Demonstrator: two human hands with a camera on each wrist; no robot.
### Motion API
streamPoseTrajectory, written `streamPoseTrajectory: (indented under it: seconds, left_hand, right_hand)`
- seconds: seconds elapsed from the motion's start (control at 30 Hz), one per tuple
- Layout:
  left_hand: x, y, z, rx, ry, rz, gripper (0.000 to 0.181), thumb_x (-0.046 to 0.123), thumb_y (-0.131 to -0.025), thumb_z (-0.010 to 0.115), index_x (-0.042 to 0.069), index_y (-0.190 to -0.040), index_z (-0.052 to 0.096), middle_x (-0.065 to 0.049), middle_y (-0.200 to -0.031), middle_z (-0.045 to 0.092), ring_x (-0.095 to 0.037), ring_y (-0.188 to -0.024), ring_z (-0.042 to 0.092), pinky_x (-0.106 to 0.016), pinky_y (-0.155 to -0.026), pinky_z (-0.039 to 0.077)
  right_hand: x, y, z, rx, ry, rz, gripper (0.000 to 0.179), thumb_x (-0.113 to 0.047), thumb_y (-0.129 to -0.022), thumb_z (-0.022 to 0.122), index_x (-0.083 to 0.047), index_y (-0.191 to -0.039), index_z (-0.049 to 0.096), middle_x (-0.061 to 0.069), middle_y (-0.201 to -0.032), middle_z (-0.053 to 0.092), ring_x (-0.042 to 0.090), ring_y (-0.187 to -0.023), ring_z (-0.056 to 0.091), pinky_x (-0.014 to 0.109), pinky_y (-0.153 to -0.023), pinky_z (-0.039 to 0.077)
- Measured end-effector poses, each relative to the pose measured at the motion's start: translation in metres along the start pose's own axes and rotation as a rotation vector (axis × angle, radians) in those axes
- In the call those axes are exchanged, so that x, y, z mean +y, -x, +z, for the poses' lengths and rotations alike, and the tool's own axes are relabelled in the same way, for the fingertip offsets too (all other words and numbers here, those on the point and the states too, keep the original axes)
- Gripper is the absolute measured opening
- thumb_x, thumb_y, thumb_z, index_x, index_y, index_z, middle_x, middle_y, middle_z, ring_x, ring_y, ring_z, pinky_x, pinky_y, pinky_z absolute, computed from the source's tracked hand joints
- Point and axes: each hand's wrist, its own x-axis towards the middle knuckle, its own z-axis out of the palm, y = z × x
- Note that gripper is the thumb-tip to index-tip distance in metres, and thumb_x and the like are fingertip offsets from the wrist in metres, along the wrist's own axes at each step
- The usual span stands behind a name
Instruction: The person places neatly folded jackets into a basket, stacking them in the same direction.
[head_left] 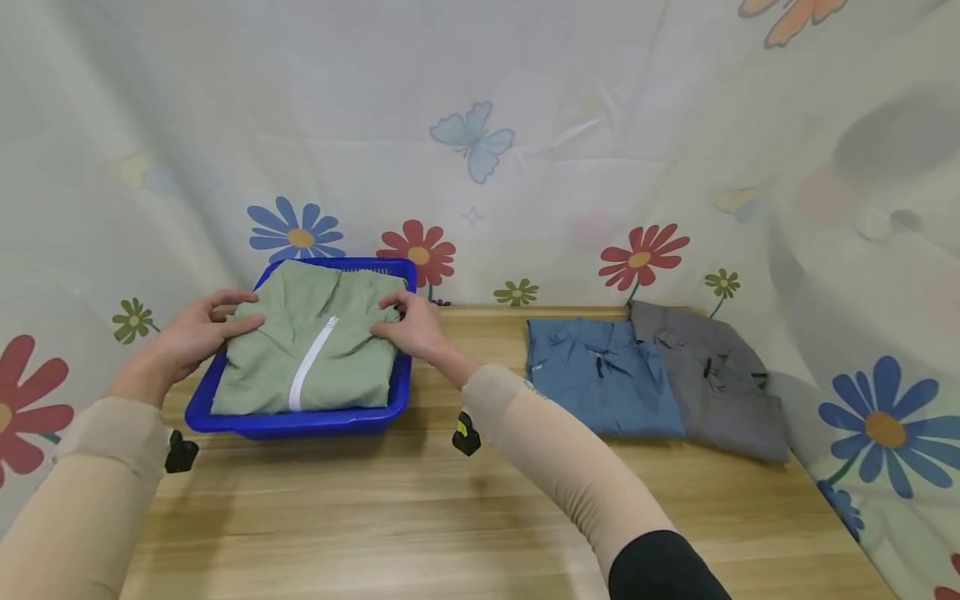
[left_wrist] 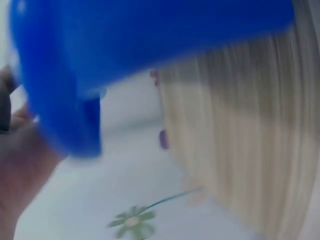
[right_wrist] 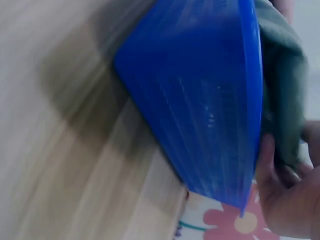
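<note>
A folded sage-green jacket (head_left: 352, 350) with a white zipper lies in a blue plastic basket (head_left: 400, 392), covering most of its opening. At the jacket's left edge, my left hand (head_left: 198, 329) pinches the cloth between thumb and fingers. My right hand (head_left: 416, 327) grips the opposite edge, near the basket's right rim. The right wrist view has the green jacket (right_wrist: 287, 95) bulging over the rim, with the right hand (right_wrist: 292, 200) around its edge. In the left wrist view the basket (left_wrist: 150, 35) hides most of the left hand (left_wrist: 25, 165).
On the wooden table (head_left: 480, 517), a folded blue garment (head_left: 600, 383) lies to the right, partly over a folded grey garment (head_left: 727, 392). Behind the table hangs a white cloth (head_left: 555, 192) printed with flowers and butterflies.
</note>
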Motion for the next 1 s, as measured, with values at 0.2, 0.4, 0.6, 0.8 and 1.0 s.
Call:
streamPoseTrajectory:
  seconds: [0.2, 0.4, 0.6, 0.8, 1.0]
  left_hand:
    - [0.019, 0.008, 0.005, 0.165, -0.308, 0.114, 0.076, 0.057, -0.094, 0.046, 0.005, -0.147, 0.031, -0.034, -0.138, 0.037, -0.052, -0.118, 0.042, -0.065, -0.086, 0.04]
    - [0.043, 0.016, 0.02, 0.169, -0.376, 0.181, 0.06, 0.053, -0.097, 0.044, 0.008, -0.136, 0.045, -0.026, -0.128, 0.05, -0.045, -0.112, 0.049, -0.06, -0.084, 0.042]
    - [0.066, 0.022, 0.048, 0.072, -0.361, 0.256, 0.045, 0.043, -0.098, 0.05, 0.012, -0.13, 0.051, -0.017, -0.12, 0.058, -0.036, -0.108, 0.054, -0.053, -0.082, 0.047]
    - [0.083, 0.028, 0.08, -0.002, -0.339, 0.327, 0.031, 0.033, -0.098, 0.055, 0.015, -0.123, 0.058, -0.008, -0.113, 0.063, -0.028, -0.102, 0.059, -0.047, -0.081, 0.05]
    - [0.093, 0.035, 0.107, -0.071, -0.319, 0.394, 0.029, 0.035, -0.098, 0.056, 0.019, -0.122, 0.059, -0.001, -0.11, 0.063, -0.02, -0.098, 0.059, -0.043, -0.083, 0.05]
  right_hand:
    - [0.008, -0.003, -0.017, 0.016, 0.132, -0.051, 0.043, -0.035, -0.089, 0.069, -0.008, -0.122, 0.06, 0.013, -0.119, 0.061, 0.021, -0.106, 0.058, 0.031, -0.084, 0.049]
    - [0.028, 0.003, -0.039, 0.007, 0.101, -0.024, 0.036, -0.025, -0.093, 0.062, -0.001, -0.12, 0.058, 0.013, -0.115, 0.06, 0.022, -0.096, 0.06, 0.032, -0.081, 0.051]
    - [0.053, 0.022, -0.058, -0.086, 0.089, -0.07, 0.024, -0.016, -0.095, 0.059, 0.002, -0.111, 0.062, 0.011, -0.101, 0.064, 0.023, -0.088, 0.06, 0.031, -0.073, 0.051]
    - [0.072, 0.049, -0.076, -0.184, 0.19, -0.08, 0.014, -0.016, -0.096, 0.057, -0.007, -0.103, 0.066, 0.003, -0.091, 0.064, 0.016, -0.078, 0.06, 0.029, -0.066, 0.05]
    - [0.086, 0.07, -0.09, -0.19, 0.266, -0.067, 0.015, -0.021, -0.096, 0.058, -0.011, -0.102, 0.068, -0.002, -0.088, 0.063, 0.012, -0.073, 0.059, 0.029, -0.064, 0.05]
